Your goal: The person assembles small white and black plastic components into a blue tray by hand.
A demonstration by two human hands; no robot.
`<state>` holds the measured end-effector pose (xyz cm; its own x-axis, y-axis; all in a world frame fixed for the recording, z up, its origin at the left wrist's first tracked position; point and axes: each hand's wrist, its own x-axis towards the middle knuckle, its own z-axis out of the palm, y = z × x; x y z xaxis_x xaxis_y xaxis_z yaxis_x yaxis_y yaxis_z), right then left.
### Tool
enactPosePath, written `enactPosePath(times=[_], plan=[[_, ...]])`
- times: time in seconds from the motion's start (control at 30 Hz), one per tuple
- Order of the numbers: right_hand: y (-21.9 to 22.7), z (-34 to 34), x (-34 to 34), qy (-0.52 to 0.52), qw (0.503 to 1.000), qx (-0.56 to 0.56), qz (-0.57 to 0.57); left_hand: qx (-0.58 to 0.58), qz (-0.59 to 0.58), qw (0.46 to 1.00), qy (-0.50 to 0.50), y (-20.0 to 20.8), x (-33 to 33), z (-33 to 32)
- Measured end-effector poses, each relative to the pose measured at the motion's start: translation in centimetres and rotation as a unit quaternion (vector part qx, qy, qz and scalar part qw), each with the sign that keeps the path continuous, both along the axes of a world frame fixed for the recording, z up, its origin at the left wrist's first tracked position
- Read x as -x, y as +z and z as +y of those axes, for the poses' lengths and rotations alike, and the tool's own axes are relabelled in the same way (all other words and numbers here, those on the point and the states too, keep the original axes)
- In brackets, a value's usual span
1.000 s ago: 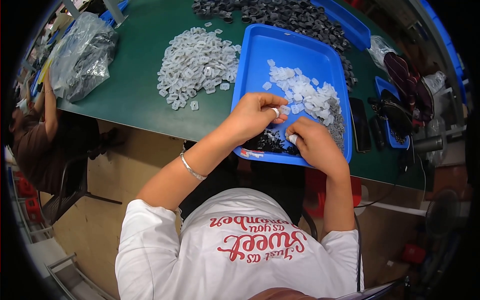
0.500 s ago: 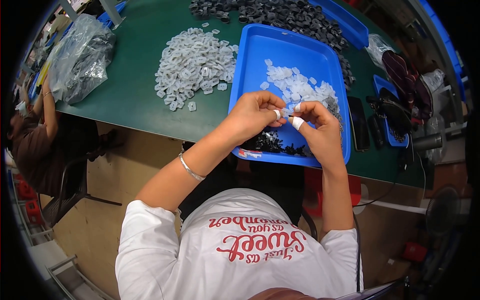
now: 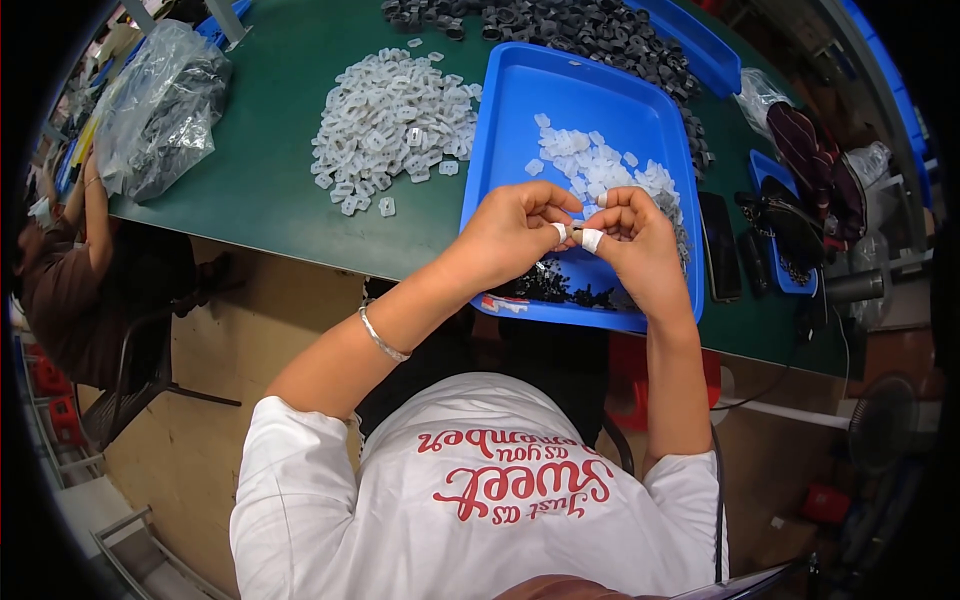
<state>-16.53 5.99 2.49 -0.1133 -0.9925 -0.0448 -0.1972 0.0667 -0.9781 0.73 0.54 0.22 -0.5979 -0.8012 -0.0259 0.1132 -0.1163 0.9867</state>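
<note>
Over the near part of a blue tray, my left hand and my right hand meet fingertip to fingertip. White tape wraps some of the fingers. Both hands pinch a small part between them; the fingers cover most of it, and only a dark bit shows. Below the hands in the tray lie small black pieces. Beyond them is a heap of thin translucent white plastic pieces. Left of the tray, a pile of small whitish plastic parts rests on the green table.
Dark ring-like parts are heaped behind the tray. A phone and a small blue tray with a dark pouch sit at the right. A clear plastic bag stands at the far left, beside another person.
My fingertips have drawn closer together, and the translucent white piece that showed between them is now mostly covered. The view has shifted slightly.
</note>
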Motion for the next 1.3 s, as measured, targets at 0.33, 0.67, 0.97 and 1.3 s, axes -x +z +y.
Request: enactPosePath(times=[0.33, 0.67, 0.97, 1.3], plan=[[1.5, 1.0, 0.3, 0.038, 0.999, -0.004, 0.011, -0.066, 0.014, 0.997, -0.03, 0.6, -0.1, -0.4], [1.8, 2.9, 6.3, -0.079, 0.948, 0.004, 0.309, -0.054, -0.046, 0.997, -0.037, 0.5, -0.2, -0.2], [0.6, 2.8, 6.2, -0.031, 0.866, 0.082, 0.492, -0.067, -0.024, 0.997, -0.037, 1.0, -0.3, 0.0], [-0.2, 2.2, 6.4, 0.037, 0.765, 0.146, 0.626, -0.089, -0.015, 0.994, -0.056, 0.7, -0.3, -0.5]])
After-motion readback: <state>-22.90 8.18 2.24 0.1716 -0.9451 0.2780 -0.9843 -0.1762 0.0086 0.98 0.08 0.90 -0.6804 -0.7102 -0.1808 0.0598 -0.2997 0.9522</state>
